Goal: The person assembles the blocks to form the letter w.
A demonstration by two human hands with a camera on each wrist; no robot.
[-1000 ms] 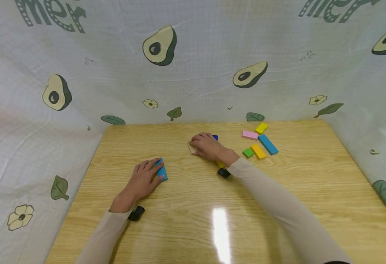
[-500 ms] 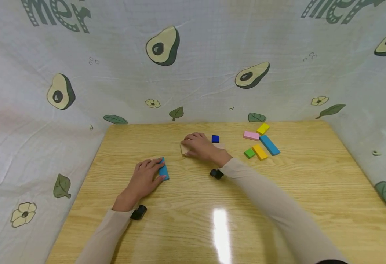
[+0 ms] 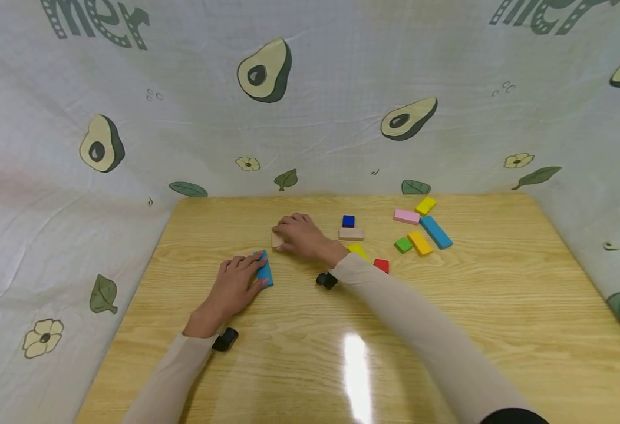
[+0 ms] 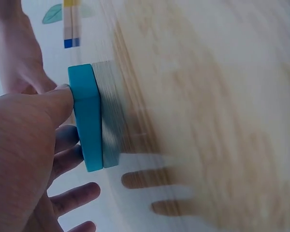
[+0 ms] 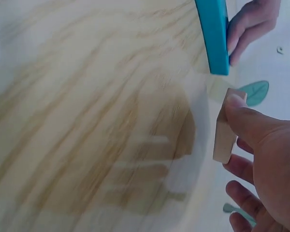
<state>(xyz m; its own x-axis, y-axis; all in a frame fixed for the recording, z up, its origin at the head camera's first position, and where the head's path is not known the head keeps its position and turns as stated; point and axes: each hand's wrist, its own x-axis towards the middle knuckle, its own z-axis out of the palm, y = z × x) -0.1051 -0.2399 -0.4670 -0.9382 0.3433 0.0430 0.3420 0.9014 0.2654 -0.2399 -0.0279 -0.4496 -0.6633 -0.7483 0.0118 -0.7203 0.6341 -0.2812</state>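
A flat blue block [image 3: 265, 272] lies on the table at the left, pinched between the thumb and fingers of my left hand [image 3: 232, 287]. The left wrist view shows the thumb on one end of this blue block [image 4: 88, 118]. Farther back, my right hand [image 3: 303, 237] pinches a plain wooden block [image 3: 276, 239], mostly covered by the fingers in the head view. In the right wrist view the wooden block [image 5: 224, 133] sits between thumb and fingertip, a short way from the blue block [image 5: 215, 41].
Behind the right wrist are a dark blue cube [image 3: 348, 221], another wooden block [image 3: 351, 234], a yellow block [image 3: 359, 252] and a red block [image 3: 381, 265]. Farther right lie a pink block [image 3: 406, 216], a green block [image 3: 403, 245] and several others. A printed cloth [image 3: 320, 118] hangs behind the table.
My right hand has slid left with the wooden block, toward the blue one. The yellow, red and second wooden blocks have come out from behind that arm. My left hand holds its place.
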